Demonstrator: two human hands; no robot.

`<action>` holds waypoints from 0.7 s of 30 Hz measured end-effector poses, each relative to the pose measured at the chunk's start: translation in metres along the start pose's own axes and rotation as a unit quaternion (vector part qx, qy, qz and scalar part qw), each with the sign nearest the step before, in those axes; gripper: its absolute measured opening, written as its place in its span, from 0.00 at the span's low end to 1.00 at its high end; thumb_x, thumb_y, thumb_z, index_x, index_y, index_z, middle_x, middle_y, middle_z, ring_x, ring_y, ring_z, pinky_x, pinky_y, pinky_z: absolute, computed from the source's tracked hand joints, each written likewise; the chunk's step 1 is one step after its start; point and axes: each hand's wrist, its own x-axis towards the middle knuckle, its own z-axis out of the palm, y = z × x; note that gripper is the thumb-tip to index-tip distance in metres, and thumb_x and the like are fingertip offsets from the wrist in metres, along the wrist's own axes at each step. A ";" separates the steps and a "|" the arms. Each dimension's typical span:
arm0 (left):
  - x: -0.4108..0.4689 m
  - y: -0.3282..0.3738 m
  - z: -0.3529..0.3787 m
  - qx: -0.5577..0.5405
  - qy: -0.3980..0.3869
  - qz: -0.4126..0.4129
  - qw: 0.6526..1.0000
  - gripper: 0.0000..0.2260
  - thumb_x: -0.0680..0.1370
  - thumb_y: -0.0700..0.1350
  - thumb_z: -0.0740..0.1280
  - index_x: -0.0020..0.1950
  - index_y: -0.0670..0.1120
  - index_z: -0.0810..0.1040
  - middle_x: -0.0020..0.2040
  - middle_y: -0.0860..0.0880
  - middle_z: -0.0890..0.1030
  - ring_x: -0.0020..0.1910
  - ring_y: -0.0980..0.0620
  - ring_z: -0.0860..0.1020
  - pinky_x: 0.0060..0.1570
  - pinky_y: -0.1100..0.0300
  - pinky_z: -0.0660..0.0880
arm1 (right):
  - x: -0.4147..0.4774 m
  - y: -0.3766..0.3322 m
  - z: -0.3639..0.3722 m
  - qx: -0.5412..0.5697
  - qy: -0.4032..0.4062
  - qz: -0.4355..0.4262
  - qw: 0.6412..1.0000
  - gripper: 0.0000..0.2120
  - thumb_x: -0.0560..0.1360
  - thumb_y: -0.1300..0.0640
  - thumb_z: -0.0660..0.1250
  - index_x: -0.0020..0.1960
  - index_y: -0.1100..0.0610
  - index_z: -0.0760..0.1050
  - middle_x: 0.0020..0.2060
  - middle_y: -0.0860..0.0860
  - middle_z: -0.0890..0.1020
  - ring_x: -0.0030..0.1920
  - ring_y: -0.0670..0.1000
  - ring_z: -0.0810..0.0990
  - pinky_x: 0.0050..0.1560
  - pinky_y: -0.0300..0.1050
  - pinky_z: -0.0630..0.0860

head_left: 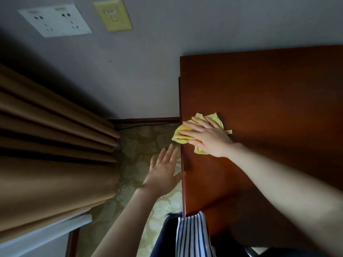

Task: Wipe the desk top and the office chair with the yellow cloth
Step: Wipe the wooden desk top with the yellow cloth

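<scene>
The yellow cloth [181, 135] lies crumpled at the left edge of the reddish-brown desk top [269, 101], part of it hanging just past the edge. My right hand [207, 136] presses flat on the cloth with straight, spread fingers. My left hand [163, 175] is held flat with straight fingers just off the desk's left edge, below the cloth, its thumb touching the edge. The office chair is hardly in view; only a dark shape shows at the bottom right.
Tan curtains [52, 145] hang at the left over a patterned carpet [141, 145]. A grey wall behind holds a white socket plate [55, 20] and a yellowish switch plate [112, 14]. My striped clothing [193, 236] touches the desk's near corner.
</scene>
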 end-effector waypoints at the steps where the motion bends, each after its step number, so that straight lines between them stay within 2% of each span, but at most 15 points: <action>1: 0.007 0.001 -0.007 0.003 0.003 0.009 1.000 0.34 0.81 0.58 0.56 0.78 0.51 0.37 0.78 0.52 0.37 0.76 0.51 0.38 0.73 0.47 0.39 | 0.012 0.008 -0.005 0.003 0.006 0.018 1.000 0.23 0.81 0.42 0.46 0.75 0.37 0.48 0.76 0.40 0.47 0.77 0.48 0.42 0.74 0.50 0.36; 5: 0.027 -0.007 -0.027 -0.002 0.000 0.038 0.999 0.33 0.81 0.57 0.56 0.78 0.52 0.38 0.78 0.53 0.37 0.76 0.52 0.37 0.74 0.48 0.39 | 0.056 0.031 -0.020 0.044 0.016 0.130 0.990 0.24 0.81 0.41 0.45 0.76 0.38 0.46 0.77 0.40 0.44 0.76 0.48 0.40 0.74 0.52 0.38; 9: 0.040 -0.029 -0.042 0.009 -0.029 0.072 0.997 0.33 0.81 0.57 0.56 0.78 0.52 0.40 0.77 0.53 0.37 0.76 0.53 0.37 0.73 0.50 0.37 | 0.081 0.024 -0.024 0.122 0.034 0.294 0.947 0.25 0.81 0.39 0.47 0.76 0.37 0.44 0.76 0.40 0.41 0.76 0.49 0.37 0.74 0.54 0.37; 14: 0.068 -0.050 -0.064 0.052 -0.069 0.139 0.987 0.33 0.81 0.56 0.56 0.78 0.52 0.40 0.78 0.51 0.37 0.77 0.50 0.39 0.73 0.47 0.39 | 0.052 -0.023 -0.002 0.148 0.063 0.377 0.912 0.29 0.79 0.37 0.50 0.76 0.37 0.43 0.76 0.40 0.40 0.76 0.49 0.35 0.73 0.56 0.35; 21: 0.087 -0.040 -0.091 0.200 -0.080 0.307 0.927 0.33 0.81 0.56 0.56 0.78 0.49 0.42 0.78 0.48 0.36 0.76 0.46 0.37 0.74 0.44 0.41 | 0.010 -0.128 0.027 0.187 0.101 0.566 0.796 0.26 0.81 0.40 0.48 0.76 0.38 0.42 0.77 0.41 0.42 0.76 0.52 0.35 0.73 0.59 0.40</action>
